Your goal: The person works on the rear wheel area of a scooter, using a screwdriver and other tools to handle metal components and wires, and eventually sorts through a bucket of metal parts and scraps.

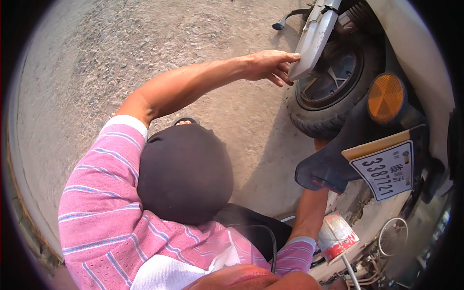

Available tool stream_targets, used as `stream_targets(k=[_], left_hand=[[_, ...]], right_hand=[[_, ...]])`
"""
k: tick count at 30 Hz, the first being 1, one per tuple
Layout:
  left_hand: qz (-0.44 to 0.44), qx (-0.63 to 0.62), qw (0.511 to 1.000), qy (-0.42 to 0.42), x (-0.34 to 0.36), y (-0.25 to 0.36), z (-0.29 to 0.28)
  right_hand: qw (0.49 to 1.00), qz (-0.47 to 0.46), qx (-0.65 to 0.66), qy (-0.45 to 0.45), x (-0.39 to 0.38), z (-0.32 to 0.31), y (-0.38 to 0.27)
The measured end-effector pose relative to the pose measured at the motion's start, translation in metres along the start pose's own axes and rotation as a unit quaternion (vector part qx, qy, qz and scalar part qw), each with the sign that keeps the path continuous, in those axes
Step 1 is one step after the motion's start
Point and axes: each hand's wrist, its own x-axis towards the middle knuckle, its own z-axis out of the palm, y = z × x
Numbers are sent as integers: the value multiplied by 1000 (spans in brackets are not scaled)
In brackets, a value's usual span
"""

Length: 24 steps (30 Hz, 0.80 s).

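Observation:
A scooter's rear wheel point(328, 92) with a black tyre stands at the right. My left hand point(270, 66) reaches across to it and pinches the lower end of a long light grey trim piece point(314, 41), which slants over the wheel. The thumb lies on the piece's edge and the fingers curl beneath. My right forearm point(309, 212) goes up behind the black rear mudguard point(321, 169). A sliver of skin shows between the mudguard and the tyre, but my right hand's fingers are hidden.
An orange round reflector point(385, 98) and a white number plate point(384, 169) sit on the scooter's tail. A worn red-and-white can point(336, 237) stands at the lower right, beside metal clutter point(367, 270). Gravelly ground point(145, 38) spreads to the left. My dark-clad knee point(186, 174) is bent in the middle.

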Motion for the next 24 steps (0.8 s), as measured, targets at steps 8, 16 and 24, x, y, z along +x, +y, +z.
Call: stream_targets(k=[8, 16, 24], left_hand=[[-7, -88, 996, 5, 6, -5, 10], [-6, 4, 999, 32, 8, 7, 32], [20, 81, 995, 53, 12, 15, -2]], right_hand=[[1000, 8, 16, -19, 5, -2, 10], [999, 24, 24, -41, 8, 4, 20], [998, 40, 16, -50, 1, 6, 6]])
